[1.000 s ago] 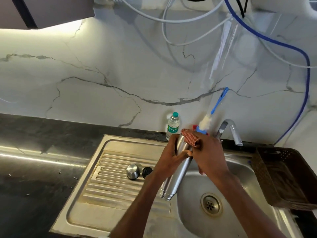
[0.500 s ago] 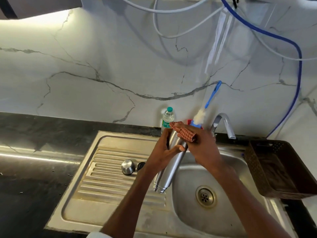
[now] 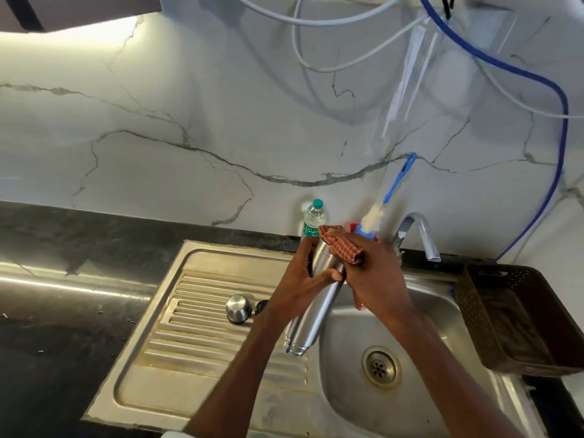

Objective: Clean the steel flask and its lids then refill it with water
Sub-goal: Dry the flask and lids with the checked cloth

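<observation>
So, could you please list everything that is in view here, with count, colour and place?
steel flask: 1, silver, tilted over the sink's edge, mouth end up
checked cloth: 1, red-brown, against the flask's upper part
steel lid: 1, silver, on the drainboard
black lid: 1, black, beside the steel lid
sink: 1, steel, drainboard on the left
tap: 1, chrome, behind the basin
plastic water bottle: 1, clear, green cap, by the wall
bottle brush: 1, blue handle, white bristles, behind the hands
basket: 1, dark brown, right of the basin
blue hose: 1, along the wall
left hand: grips the flask
right hand: holds the cloth
</observation>
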